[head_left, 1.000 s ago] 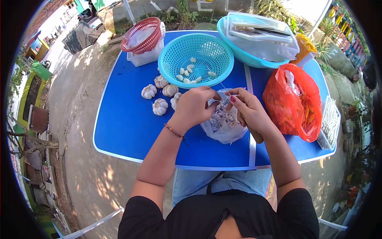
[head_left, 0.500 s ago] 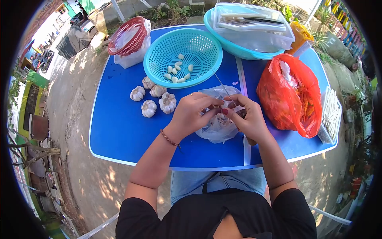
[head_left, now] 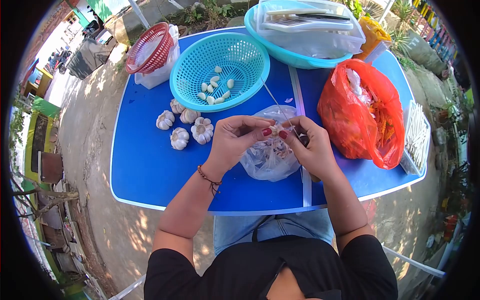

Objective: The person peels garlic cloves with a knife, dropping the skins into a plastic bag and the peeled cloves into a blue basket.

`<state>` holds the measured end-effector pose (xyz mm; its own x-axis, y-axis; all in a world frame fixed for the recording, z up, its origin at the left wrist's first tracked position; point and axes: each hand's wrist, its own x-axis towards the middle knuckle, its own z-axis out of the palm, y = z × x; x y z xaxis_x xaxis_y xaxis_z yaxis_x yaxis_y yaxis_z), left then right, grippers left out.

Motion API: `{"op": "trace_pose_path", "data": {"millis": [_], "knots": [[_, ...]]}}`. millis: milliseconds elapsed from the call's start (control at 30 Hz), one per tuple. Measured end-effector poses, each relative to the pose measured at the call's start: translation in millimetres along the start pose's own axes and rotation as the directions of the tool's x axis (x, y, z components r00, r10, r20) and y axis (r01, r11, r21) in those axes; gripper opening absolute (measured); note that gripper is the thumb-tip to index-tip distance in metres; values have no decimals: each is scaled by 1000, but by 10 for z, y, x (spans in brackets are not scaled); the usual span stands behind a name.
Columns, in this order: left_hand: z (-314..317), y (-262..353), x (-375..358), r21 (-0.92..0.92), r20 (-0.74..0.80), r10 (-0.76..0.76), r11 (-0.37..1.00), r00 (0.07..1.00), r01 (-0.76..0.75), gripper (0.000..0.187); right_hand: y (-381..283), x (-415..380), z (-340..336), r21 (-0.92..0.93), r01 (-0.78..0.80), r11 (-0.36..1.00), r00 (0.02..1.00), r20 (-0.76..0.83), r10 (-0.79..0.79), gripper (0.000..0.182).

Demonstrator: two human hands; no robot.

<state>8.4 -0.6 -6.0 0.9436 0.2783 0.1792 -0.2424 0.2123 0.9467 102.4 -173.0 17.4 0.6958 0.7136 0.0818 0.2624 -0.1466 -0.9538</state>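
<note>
My left hand [head_left: 239, 137] pinches a small piece of garlic [head_left: 275, 131] between thumb and fingers, over a clear plastic bag [head_left: 270, 165] holding garlic skins. My right hand [head_left: 311, 142] touches the same garlic with its thumb and is closed round the handle of a thin knife [head_left: 276, 101], whose blade points up and left toward the turquoise basket. Several peeled cloves [head_left: 210, 88] lie in that turquoise basket [head_left: 182, 65]. Left of my left hand, several whole garlic bulbs [head_left: 202, 130] rest on the blue table [head_left: 145, 172].
A red basket [head_left: 165, 55] on a white container stands at the back left. Behind are a turquoise basin [head_left: 295, 61] with clear plastic boxes [head_left: 320, 37] and a yellow packet [head_left: 375, 36]. On the right are a red plastic bag [head_left: 345, 120] and a tray of white sticks [head_left: 416, 137].
My left thumb has come up beside my right thumb, and the garlic between them shows more clearly. The view has shifted slightly, moving the table's things a little left.
</note>
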Motion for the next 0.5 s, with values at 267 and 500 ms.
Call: {"op": "trace_pose_path", "data": {"millis": [267,500], "knots": [[-42,-52,-55,-434,22,-205,880,978,194,19,-66,-82,-33,158,245,957,946,178,-271,35],[8,-23,-81,-544,71,-274,795,959,268,20,36,-48,22,41,458,888,876,150,-458,36]]}}
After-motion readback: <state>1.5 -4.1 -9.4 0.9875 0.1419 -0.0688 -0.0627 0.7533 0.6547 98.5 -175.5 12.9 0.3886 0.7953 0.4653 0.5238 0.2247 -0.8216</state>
